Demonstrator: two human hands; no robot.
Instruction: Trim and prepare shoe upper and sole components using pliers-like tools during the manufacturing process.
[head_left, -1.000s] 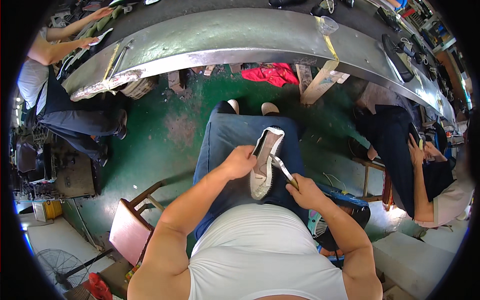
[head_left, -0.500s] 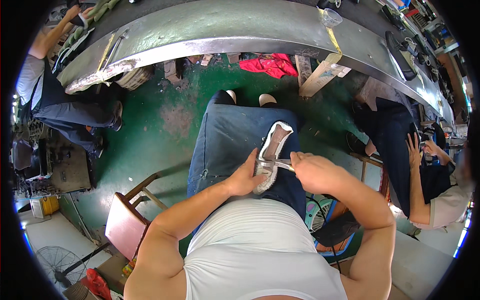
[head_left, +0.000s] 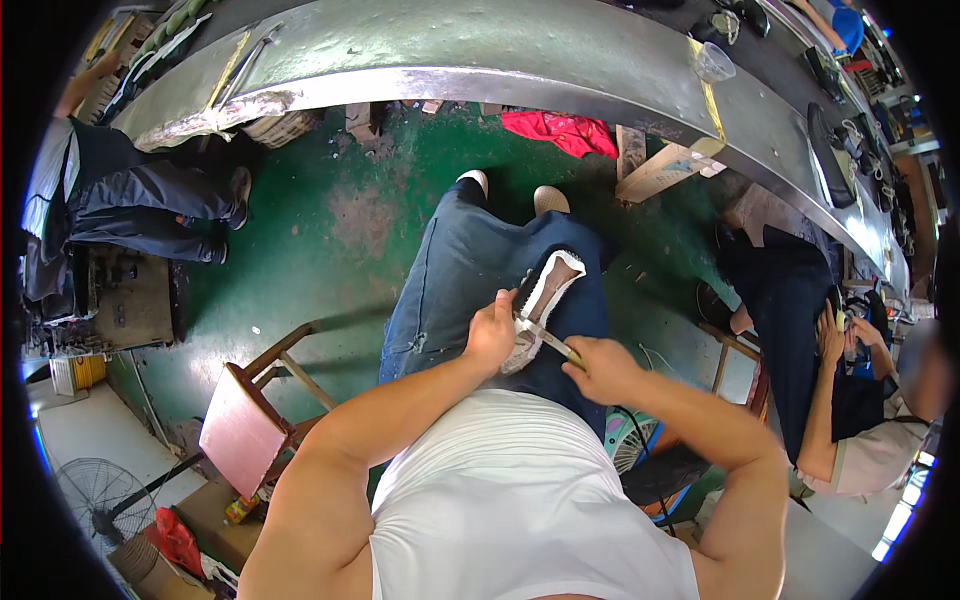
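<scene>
An upturned shoe [head_left: 551, 292] lies lengthwise across my lap, with a brownish sole face and a ragged white edge folded in around it. My left hand [head_left: 492, 330] is closed on its left side near the lower end. Held by its handle in my right hand [head_left: 603, 371] is a slim metal hand tool [head_left: 547, 338], which looks like pincers. Its head rests on the shoe beside my left fingertips; whether the jaws grip the edge is too small to tell. My jeans [head_left: 440, 290] lie beneath the shoe.
A long metal bench [head_left: 400, 45] runs ahead, bearing a clear plastic cup [head_left: 713, 64] and dark shoes [head_left: 830, 150]. A pink-topped stool [head_left: 243, 430] stands left, a teal fan [head_left: 628, 440] right. Co-workers sit at left [head_left: 150, 195] and right [head_left: 860, 440]. Red cloth [head_left: 560, 131] lies under the bench.
My right hand has moved down and slightly left, so the tool now slants down to the right. My left hand still holds the shoe. The head view has shifted a little.
</scene>
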